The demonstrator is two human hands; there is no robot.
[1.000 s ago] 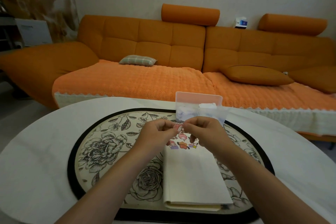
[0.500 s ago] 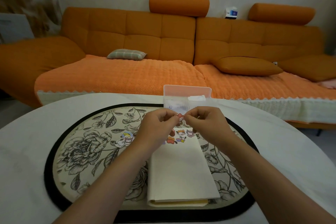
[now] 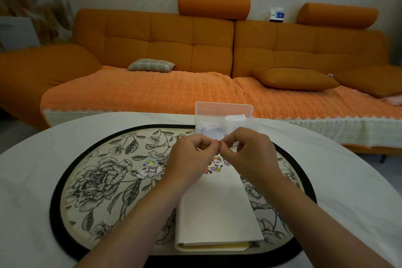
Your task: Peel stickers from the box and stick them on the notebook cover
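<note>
A cream notebook (image 3: 217, 209) lies closed on the floral mat, with a few cartoon stickers (image 3: 215, 165) stuck near its far edge. Above that edge my left hand (image 3: 189, 159) and my right hand (image 3: 250, 154) meet, both pinching one small red-and-white sticker (image 3: 215, 142) between their fingertips. Just behind the hands stands the clear plastic sticker box (image 3: 224, 119) with a pink lid raised at the back. Loose stickers (image 3: 150, 169) lie on the mat to the left of my left hand.
The oval floral mat (image 3: 97, 180) with a black rim sits on a white round table (image 3: 28, 180). An orange sofa (image 3: 195, 61) with cushions fills the background beyond the table's far edge.
The camera view shifted, bringing the loose stickers on the mat into sight. Both hands stay together on the small sticker, with only slight finger movement.
</note>
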